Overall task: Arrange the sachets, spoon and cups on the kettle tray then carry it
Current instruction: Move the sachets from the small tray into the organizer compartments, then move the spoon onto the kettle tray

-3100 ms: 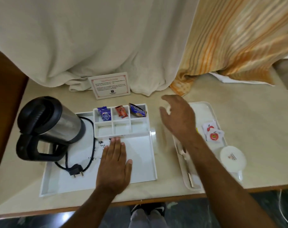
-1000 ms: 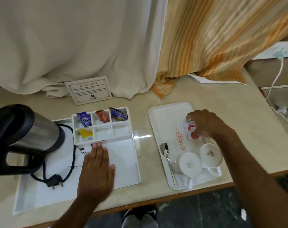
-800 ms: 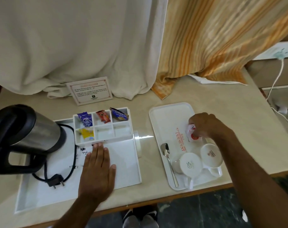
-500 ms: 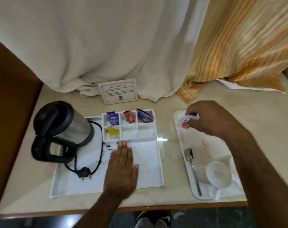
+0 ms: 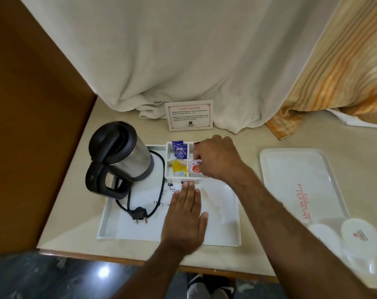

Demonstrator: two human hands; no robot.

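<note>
On the beige bench (image 5: 258,139), the kettle (image 5: 120,156) stands at the far-left corner of the white kettle tray (image 5: 110,214), its black cord and plug (image 5: 139,214) lying on the tray floor. Just right of the kettle, the tray's sachet compartments (image 5: 170,169) hold a blue sachet (image 5: 179,151) at the back and a yellow sachet (image 5: 179,168) in front. The left hand (image 5: 184,221) lies flat, fingers spread, on the tray floor. The right hand (image 5: 216,158) is pinched on a white and red sachet (image 5: 195,168) over the front middle compartment. Farther right, well apart, the serving tray (image 5: 291,169) carries two white cups (image 5: 342,236) upside down at its near end.
</note>
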